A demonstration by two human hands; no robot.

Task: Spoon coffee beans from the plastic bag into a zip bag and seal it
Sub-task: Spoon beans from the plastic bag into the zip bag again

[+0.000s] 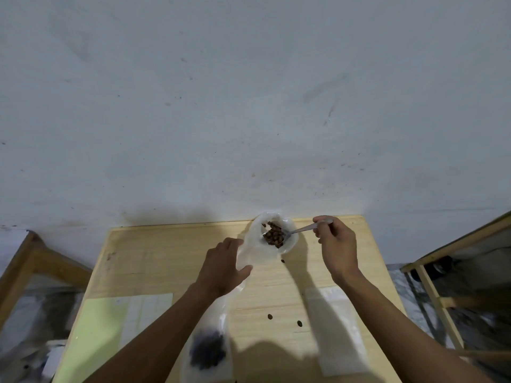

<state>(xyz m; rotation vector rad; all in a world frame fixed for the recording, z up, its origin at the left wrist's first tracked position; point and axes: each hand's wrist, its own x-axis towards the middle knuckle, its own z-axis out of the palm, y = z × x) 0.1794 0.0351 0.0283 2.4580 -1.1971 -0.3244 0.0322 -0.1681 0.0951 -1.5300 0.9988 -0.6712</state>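
A clear plastic bag (257, 244) with brown coffee beans (273, 234) lies near the far edge of the wooden table (166, 258). My left hand (222, 265) grips the bag's near side and holds it open. My right hand (336, 244) pinches the handle of a metal spoon (300, 230) whose bowl sits in the beans. A zip bag (208, 346) with dark beans in its bottom lies flat near the front edge, partly under my left forearm. Another clear zip bag (341, 327) lies under my right forearm.
Three loose beans (270, 316) lie scattered on the table. Flat pale green and white bags (116, 324) lie at the front left. Wooden frames (431, 286) stand at both sides of the table. A grey wall rises right behind it.
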